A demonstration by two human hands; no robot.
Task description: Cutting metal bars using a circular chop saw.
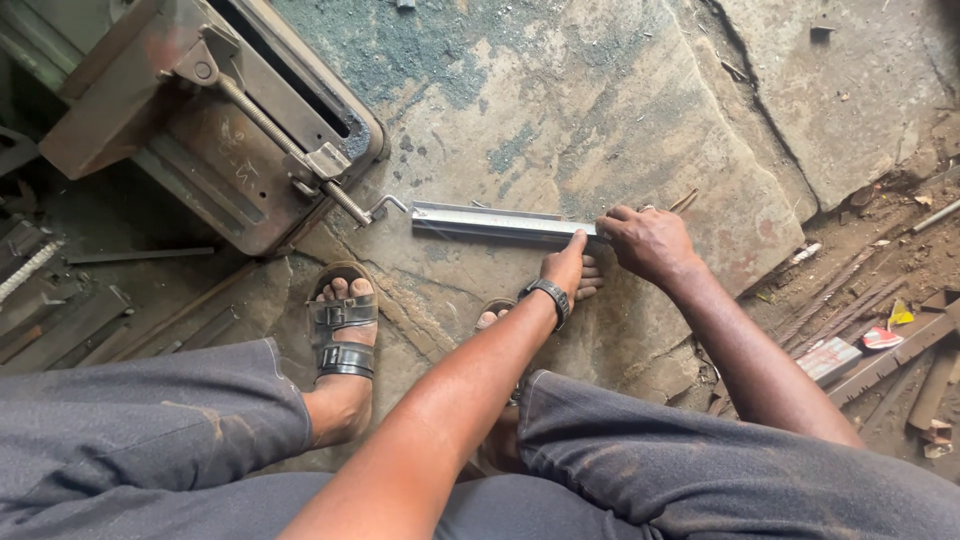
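A short length of bright metal angle bar lies on the stone floor slab in front of my feet. A measuring tape or rule seems to run along its top. My left hand, with a dark watch on the wrist, presses a finger onto the bar near its right end. My right hand is closed over the bar's right end, pinching something small that I cannot make out.
A rusty machine base with a threaded rod and crank handle stands at the upper left. My sandalled left foot rests below it. Scrap metal pieces lie at the right, steel strips at the left.
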